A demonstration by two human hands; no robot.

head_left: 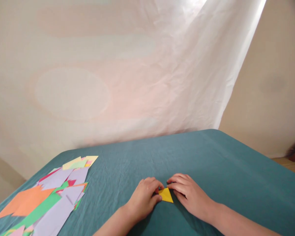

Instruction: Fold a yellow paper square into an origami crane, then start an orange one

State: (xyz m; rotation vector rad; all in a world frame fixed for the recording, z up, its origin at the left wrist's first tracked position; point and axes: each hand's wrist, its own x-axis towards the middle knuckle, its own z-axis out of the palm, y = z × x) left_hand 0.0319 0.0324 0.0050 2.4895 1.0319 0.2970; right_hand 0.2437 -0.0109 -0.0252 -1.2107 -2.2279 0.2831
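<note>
A small folded piece of yellow paper (166, 195) lies on the teal cloth near the front of the table, between my two hands. My left hand (147, 195) has its thumb and fingers closed on the paper's left edge. On the other side, my right hand (186, 193) rests with bent fingers, the fingertips close to the paper's upper right edge. Whether those fingertips touch the paper, I cannot tell. The paper looks like a small pointed shape, its left end partly hidden by my left fingers.
A loose pile of coloured paper sheets (51, 213), in orange, green, lilac, pink and pale yellow, covers the table's left side. The teal tablecloth (236, 183) reaches rounded far corners. Behind it hangs a pale sheet (137, 82), with a beige wall (267, 82) at the right.
</note>
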